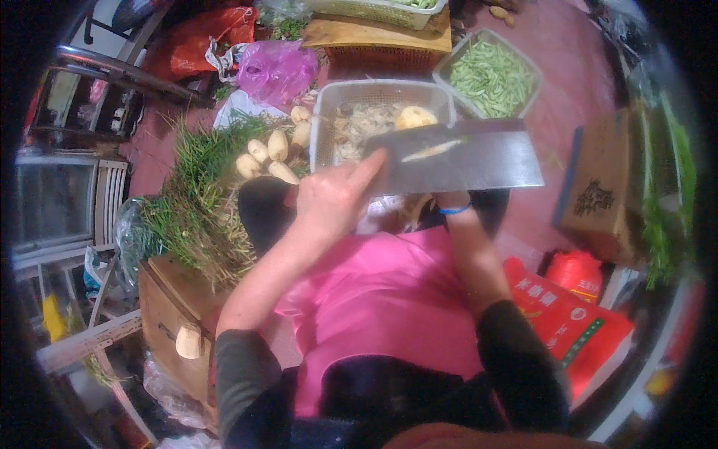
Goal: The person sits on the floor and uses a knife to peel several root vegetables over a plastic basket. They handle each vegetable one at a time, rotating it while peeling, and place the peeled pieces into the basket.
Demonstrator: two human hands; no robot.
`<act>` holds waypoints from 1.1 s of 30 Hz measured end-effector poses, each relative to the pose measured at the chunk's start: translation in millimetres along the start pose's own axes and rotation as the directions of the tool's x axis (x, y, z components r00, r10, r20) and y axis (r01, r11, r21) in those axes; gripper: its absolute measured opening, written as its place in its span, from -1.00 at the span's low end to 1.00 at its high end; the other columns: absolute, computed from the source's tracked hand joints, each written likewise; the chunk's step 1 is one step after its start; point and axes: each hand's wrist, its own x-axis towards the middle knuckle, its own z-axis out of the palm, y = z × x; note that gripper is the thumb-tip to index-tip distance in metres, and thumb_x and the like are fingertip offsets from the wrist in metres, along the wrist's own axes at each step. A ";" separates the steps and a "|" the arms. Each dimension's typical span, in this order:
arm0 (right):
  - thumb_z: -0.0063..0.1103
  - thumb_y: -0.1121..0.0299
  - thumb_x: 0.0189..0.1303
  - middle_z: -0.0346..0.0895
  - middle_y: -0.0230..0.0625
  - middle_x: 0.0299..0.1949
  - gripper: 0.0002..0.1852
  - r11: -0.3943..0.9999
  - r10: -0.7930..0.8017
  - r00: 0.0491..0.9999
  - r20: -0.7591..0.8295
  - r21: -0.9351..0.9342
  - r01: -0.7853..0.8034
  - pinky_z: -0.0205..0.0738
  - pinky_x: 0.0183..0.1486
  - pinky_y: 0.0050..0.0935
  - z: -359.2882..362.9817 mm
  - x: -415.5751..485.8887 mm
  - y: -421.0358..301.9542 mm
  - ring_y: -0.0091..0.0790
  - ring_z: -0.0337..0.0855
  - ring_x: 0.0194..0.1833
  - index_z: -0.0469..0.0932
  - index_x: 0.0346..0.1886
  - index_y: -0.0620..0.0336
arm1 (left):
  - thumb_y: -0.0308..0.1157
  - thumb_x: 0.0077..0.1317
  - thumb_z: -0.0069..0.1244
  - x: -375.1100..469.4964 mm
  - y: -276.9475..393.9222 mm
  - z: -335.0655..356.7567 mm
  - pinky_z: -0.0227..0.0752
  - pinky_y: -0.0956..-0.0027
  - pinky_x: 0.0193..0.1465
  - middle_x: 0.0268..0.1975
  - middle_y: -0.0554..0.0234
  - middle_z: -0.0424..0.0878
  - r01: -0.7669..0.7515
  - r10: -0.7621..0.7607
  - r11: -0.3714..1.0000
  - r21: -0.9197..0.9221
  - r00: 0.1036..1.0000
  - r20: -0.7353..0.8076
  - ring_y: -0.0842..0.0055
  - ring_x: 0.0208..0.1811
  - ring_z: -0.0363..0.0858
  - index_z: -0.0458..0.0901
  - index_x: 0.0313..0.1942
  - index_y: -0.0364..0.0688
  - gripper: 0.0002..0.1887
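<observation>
My left hand (pixel 336 193) grips the handle end of a broad metal cleaver (pixel 493 157), whose blade reaches flat to the right in front of me. A pale streak with a green tip shows on the blade; whether it is a stuck sliver or a reflection is unclear. Below the blade's lower edge is my right hand (pixel 453 199), with a blue band at the wrist. Its fingers are hidden by the cleaver. Beyond the blade stands a white plastic basket (pixel 387 85) holding pale peelings (pixel 359 120) and a yellowish root vegetable (pixel 416 117).
Peeled root vegetables (pixel 277 146) lie left of the basket, beside long green stalks (pixel 196 202). Another piece (pixel 189 340) rests on a wooden box (pixel 168 303). Cut green beans (pixel 491 76) fill a tub at right. A cardboard box (pixel 600 185) and red bag (pixel 583 331) stand right.
</observation>
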 end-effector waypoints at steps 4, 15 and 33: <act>0.31 0.27 0.05 0.36 -0.16 0.19 -0.22 0.999 -0.008 0.999 0.045 0.038 0.006 0.36 0.24 -0.22 -5.1 0.1 21.0 -0.18 0.39 0.21 0.17 0.34 0.24 | -0.55 -0.01 0.00 -5.3 -2.1 20.0 0.54 0.19 -0.39 -0.34 0.13 0.68 0.021 -0.025 0.999 -0.041 0.995 -0.097 0.27 -0.43 0.67 0.54 0.06 -0.02 -0.47; 0.34 0.24 0.00 0.44 -0.07 0.12 -0.27 0.754 0.162 0.971 0.175 0.613 -0.236 0.48 0.18 -0.17 29.3 -14.4 -31.9 -0.12 0.53 0.10 0.28 0.25 0.29 | -0.56 0.10 -0.03 -8.7 -30.6 25.5 0.53 0.13 -0.32 -0.32 0.03 0.68 0.380 -0.388 0.918 -0.112 0.920 -0.057 0.11 -0.40 0.65 0.58 0.01 0.00 -0.57; 0.21 -0.06 0.10 0.42 -0.02 0.16 -0.20 0.591 0.280 0.927 0.249 0.716 -0.371 0.54 0.04 0.04 17.9 -14.8 -18.0 0.04 0.51 0.10 0.24 0.29 0.28 | -0.54 0.12 -0.04 -14.1 -40.3 44.3 0.51 0.20 -0.39 -0.38 0.07 0.67 0.207 -0.201 0.978 0.012 0.963 -0.178 0.23 -0.45 0.65 0.55 0.06 0.01 -0.55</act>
